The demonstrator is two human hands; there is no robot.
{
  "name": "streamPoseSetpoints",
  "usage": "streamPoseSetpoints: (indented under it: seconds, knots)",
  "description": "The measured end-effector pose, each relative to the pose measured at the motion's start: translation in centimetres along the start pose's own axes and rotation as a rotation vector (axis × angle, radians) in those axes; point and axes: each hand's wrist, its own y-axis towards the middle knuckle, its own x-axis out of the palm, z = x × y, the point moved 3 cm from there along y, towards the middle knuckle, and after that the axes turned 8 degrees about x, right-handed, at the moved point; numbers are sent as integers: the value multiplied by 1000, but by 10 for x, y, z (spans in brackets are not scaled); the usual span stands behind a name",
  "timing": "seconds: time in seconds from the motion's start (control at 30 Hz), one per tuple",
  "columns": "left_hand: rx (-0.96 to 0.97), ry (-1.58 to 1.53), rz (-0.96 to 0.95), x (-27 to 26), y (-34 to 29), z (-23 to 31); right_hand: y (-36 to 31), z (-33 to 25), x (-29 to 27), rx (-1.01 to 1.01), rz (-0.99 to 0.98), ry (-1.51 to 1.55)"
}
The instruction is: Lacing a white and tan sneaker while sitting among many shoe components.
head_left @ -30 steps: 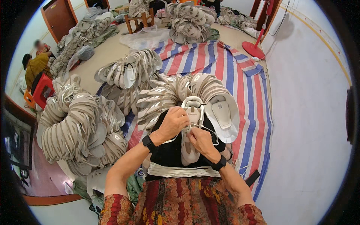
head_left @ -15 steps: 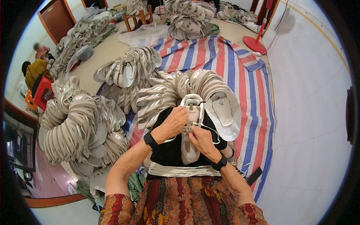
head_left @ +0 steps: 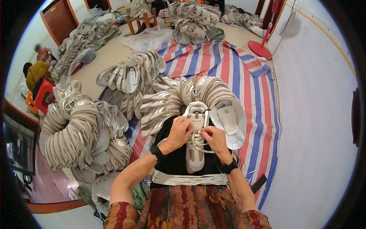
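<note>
A beige and white shoe upper (head_left: 195, 162) lies on the black cloth (head_left: 171, 160) over my lap, its toe toward me. A cream shoelace (head_left: 197, 144) runs through its lower eyelets, with loose loops over the front. My left hand (head_left: 179, 131) pinches at the left eyelet edge beside the tongue, closed on the lace; its fingertips partly hide it. From the right, my right hand (head_left: 217, 139) holds the lace between thumb and finger near the middle of the tongue. A bundle of white laces (head_left: 188, 179) stretches across my lap.
A curved stack of shoe uppers (head_left: 190, 91) sits just beyond my lap. More stacked uppers (head_left: 70, 133) stand at the left. Striped sheeting (head_left: 257, 114) covers the floor, with a black phone-like object (head_left: 259, 183) at right. A red stand (head_left: 260, 49) is by the wall; people sit far left.
Both hands have moved closer to the tongue's centre, the right one slightly up. Lace loops now show over the shoe's front. The view has shifted slightly.
</note>
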Motion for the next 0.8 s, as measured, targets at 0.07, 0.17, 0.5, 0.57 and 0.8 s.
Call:
streamPoseSetpoints:
  seconds: [0.07, 0.17, 0.5, 0.57, 0.8]
  knots:
    - [42, -23, 60, 0, -1, 4, 3, -2, 3, -51, -22, 10]
    - [30, -41, 82, 2, 1, 5, 6, -3, 7, -32, -88, 16]
    - [96, 38, -73, 2, 6, 5, 16, -14, -1, -26, -205, -31]
    - [149, 32, -51, -1, 4, 6, 18, -14, -4, -22, -228, -7]
    - [0, -18, -59, 3, 5, 3, 21, -12, 9, -80, -97, -189]
